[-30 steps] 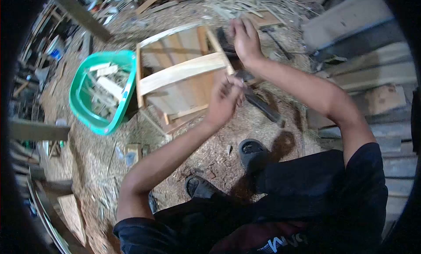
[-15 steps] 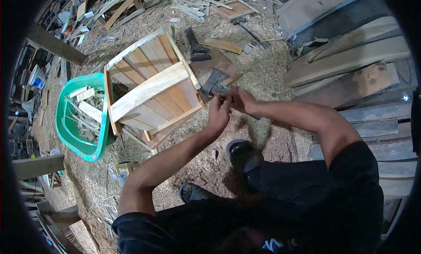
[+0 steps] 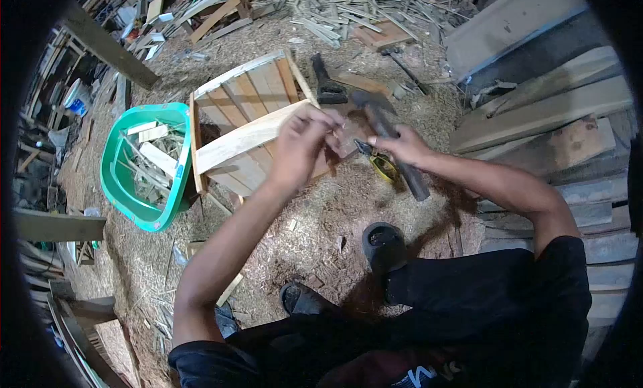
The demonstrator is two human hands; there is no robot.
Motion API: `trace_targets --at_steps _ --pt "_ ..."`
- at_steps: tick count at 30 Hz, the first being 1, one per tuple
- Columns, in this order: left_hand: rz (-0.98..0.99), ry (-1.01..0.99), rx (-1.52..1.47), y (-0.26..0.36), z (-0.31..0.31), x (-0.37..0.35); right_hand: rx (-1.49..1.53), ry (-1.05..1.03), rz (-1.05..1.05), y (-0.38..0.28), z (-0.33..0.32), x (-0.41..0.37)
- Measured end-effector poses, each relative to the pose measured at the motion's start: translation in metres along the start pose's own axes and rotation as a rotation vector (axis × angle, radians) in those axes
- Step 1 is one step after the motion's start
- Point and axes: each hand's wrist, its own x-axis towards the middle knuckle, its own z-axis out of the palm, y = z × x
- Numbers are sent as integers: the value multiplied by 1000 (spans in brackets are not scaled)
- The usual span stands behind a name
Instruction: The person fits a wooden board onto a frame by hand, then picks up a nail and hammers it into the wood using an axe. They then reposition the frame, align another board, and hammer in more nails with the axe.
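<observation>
My right hand [image 3: 405, 147] is closed around the dark handle of a hatchet [image 3: 410, 177], whose blurred head points away from me. Yellow-handled pliers [image 3: 383, 167] are in the same hand, jaws toward my left. My left hand [image 3: 305, 143] is raised over the edge of a slatted wooden frame [image 3: 248, 137], fingers pinched together. A tiny bright spot shows at its fingertips, too small to name. The frame lies tilted on the ground, a pale curved board across its slats.
A green plastic tub [image 3: 127, 200] of wood offcuts stands left of the frame. Beyond it lie a black-handled tool [image 3: 328, 87] and a long-handled tool [image 3: 405, 70]. Planks [image 3: 536, 127] are stacked at right; a post [image 3: 110, 46] stands at upper left. Wood shavings cover the ground.
My hands have moved apart: the left toward the frame and up, the right to the right with the hatchet. The pliers now show clearly in my right hand. The view has shifted slightly.
</observation>
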Motion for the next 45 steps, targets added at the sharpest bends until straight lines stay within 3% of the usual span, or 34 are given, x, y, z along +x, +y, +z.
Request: trace_targets --at_steps 1,5,11,15,19,21,23,27,31,35,45 --pt "31 97 -38 12 -8 2 31 62 -36 -9 -3 4" --pt "161 159 -216 49 -53 3 165 144 -185 -98 -12 -15" --pt "257 422 158 96 -98 -17 296 -154 -606 -185 19 -16" --pt "277 571 428 110 -135 -40 404 -398 -542 -216 65 -7" --pt "257 678 578 94 -164 -64 52 -346 -482 -242 88 -21" --pt "155 732 514 89 -165 -75 146 -393 -535 -229 108 4" --pt "236 616 367 75 -187 -77 78 -390 -564 -233 117 9" --pt "238 632 396 67 -196 -83 204 -484 -601 -231 128 17" --pt "287 604 361 55 -200 -84 126 -489 -606 -230 121 20" --pt "282 589 462 48 -189 -94 290 -495 -623 -202 126 31" --pt "408 596 461 32 -195 -93 630 -576 -295 -199 124 36"
